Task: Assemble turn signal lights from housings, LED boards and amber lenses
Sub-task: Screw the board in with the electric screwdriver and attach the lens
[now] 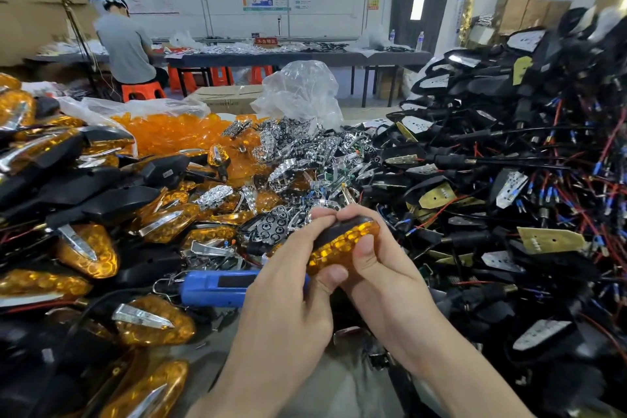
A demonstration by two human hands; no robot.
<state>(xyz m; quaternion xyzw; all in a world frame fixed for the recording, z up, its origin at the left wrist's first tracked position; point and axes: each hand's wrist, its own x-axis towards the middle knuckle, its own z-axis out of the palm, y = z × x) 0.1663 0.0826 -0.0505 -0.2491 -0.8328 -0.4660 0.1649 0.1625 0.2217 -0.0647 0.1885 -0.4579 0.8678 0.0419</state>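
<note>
I hold the turn signal (342, 241) above the parts heap; my left hand (291, 292) and right hand (380, 268) pinch it, thumbs pressing its amber lens (339, 246), probably to seat it.

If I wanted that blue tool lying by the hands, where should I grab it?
Probably the blue tool is best gripped round its thick body, from above and the left: it lies flat, its left stretch bare, while the left hand, holding the turn signal light, covers its right end.
</note>
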